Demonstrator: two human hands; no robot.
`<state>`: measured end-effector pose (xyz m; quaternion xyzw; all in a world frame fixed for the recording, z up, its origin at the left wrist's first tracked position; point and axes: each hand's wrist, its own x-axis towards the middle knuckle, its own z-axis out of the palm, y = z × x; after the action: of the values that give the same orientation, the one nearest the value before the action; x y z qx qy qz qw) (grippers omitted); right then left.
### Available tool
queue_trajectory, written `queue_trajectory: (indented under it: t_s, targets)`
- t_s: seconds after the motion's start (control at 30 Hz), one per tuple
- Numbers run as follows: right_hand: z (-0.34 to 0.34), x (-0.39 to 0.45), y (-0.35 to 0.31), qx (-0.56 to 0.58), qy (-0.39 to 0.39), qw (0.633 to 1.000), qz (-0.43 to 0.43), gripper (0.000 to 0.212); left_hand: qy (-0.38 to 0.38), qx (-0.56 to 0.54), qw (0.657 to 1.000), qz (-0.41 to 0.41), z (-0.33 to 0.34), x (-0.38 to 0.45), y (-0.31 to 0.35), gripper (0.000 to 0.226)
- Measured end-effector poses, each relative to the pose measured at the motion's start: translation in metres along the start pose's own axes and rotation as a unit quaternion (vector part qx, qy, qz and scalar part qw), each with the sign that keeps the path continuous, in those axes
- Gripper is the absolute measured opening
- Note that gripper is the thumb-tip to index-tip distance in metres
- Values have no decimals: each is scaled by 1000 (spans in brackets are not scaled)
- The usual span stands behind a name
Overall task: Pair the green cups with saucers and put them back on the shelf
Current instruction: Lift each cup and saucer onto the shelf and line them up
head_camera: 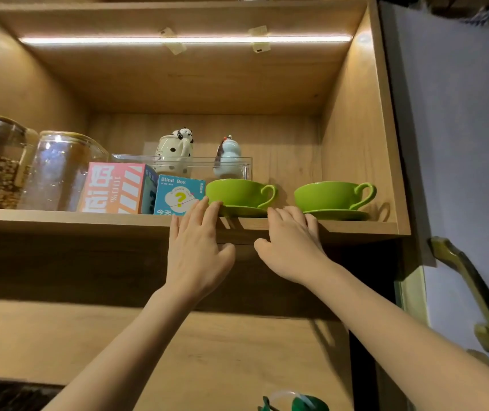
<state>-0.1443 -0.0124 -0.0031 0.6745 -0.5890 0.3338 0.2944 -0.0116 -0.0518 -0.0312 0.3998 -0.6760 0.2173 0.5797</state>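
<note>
both hands are open, left hand (198, 247) and right hand (292, 244) flanking the near saucer (244, 211), its cup (239, 192) straight ahead, nothing gripped

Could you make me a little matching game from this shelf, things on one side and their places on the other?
Things:
1. blue box
2. right green cup
3. panda teapot
4. left hand

Places:
A. inside the clear tray at the back
B. nearest the cupboard's right wall
C. fingers at the left saucer
D. just left of the left green cup

Pairs: 1-D, 2-B, 3-A, 4-C
</note>
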Motion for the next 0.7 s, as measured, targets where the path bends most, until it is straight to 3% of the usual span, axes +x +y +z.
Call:
queue_trajectory:
  t_s: [0.17, 0.4, 0.7]
  targets:
    - [-4, 9, -8, -14, -21, 999, 44, 41, -12, -33, 999, 8, 1, -5, 10, 73]
    - [-6, 18, -17, -14, -42, 994, 97, 35, -15, 26, 999, 28, 8, -8, 11, 78]
    - [0, 22, -16, -3, -18, 995, 98, 31, -12, 45, 999, 26, 25, -11, 15, 82]
